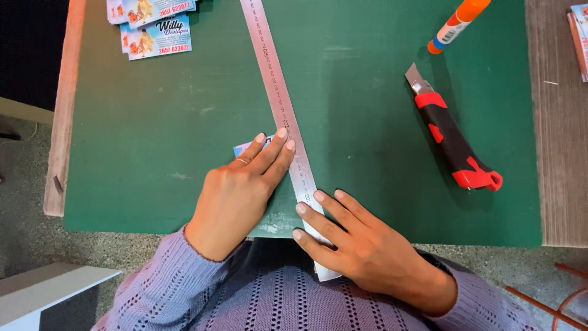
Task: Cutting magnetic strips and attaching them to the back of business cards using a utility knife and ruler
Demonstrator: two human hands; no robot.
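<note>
At centre frame, your left hand [242, 184] presses a card [245, 148] flat; your right hand [352, 242] pins the steel ruler [283, 116], fingers spread.

Open mat [361, 141] between ruler [283, 113] and knife [452, 138]

My one camera sits on my head and looks almost straight down, close over the green cutting mat [153, 122] on the table [560, 135]. My sweater fills the bottom edge, the mat's far side runs out at the top, and floor shows at left.
</note>
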